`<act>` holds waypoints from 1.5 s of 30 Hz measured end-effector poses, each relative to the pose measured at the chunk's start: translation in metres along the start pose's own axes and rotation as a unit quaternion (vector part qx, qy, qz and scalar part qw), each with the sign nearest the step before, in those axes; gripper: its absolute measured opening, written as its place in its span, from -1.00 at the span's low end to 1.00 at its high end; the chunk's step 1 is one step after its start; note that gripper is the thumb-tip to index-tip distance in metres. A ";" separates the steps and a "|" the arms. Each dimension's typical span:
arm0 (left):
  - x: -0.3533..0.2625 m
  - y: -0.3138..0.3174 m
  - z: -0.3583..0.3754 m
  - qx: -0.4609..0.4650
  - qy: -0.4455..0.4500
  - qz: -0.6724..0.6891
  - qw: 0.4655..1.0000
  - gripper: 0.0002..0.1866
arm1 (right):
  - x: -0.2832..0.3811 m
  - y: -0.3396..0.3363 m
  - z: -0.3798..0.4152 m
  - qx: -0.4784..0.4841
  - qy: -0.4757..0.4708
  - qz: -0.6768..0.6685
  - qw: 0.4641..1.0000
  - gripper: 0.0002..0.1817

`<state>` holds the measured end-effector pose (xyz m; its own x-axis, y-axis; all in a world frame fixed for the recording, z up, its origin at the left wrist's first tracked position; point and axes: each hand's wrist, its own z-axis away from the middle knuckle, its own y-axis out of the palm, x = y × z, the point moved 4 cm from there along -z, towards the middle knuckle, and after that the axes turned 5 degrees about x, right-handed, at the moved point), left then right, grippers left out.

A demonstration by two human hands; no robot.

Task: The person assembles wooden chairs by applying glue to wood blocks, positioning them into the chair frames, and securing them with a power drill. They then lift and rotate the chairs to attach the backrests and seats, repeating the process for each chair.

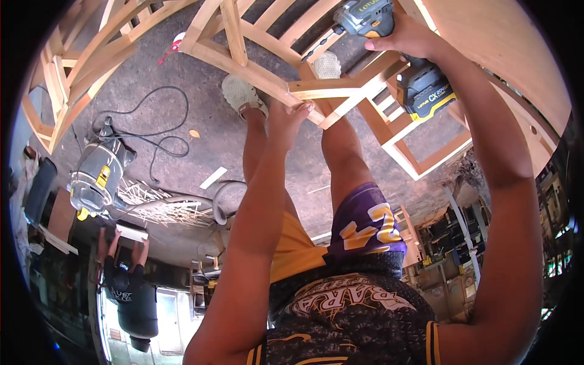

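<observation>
My right hand (410, 39) is wrapped round the handle of a grey LOTUS cordless drill (365, 17) at the upper right. Its battery (423, 91) hangs below the hand, and a long dark bit points down and left, beside the slatted wood and apart from my left hand. My left hand (291, 121) grips the end of a light wooden rail (243, 72), near where it meets other pieces of a wooden frame (328, 91). The fingers of this hand are partly hidden behind the rail.
Curved wooden frames (91, 61) stand at the upper left. A clear-bodied machine (97, 176) with a cable and hose lies left, near thin sticks (170, 207). A red-and-white object (176, 42) is on the floor. Another person (131, 286) holds a board at the lower left.
</observation>
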<state>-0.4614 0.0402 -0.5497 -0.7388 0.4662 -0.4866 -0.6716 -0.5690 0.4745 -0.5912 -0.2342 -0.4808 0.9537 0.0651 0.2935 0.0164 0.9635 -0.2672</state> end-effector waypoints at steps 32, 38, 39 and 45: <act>-0.092 0.059 -0.006 0.160 0.077 -0.893 0.415 -0.39 | -0.080 0.046 0.140 -0.132 -0.023 -0.280 0.951 -0.19; -0.099 0.066 0.010 0.145 0.126 -0.879 0.436 -0.44 | -0.080 0.045 0.153 -0.101 0.008 -0.312 0.945 -0.23; -0.101 0.067 0.012 0.141 0.121 -0.871 0.456 -0.44 | -0.080 0.046 0.154 -0.104 0.006 -0.311 0.945 -0.24; -0.107 0.073 0.042 0.117 0.130 -0.825 0.537 -0.42 | -0.095 0.054 0.150 -0.122 0.002 -0.323 0.939 -0.24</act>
<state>-0.4338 -0.0221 -0.4323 0.8859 0.0780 -0.4572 -0.4110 0.5891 -0.6958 -0.7257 -0.1489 -0.3850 0.7225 -0.5136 0.4628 0.6592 0.7136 -0.2372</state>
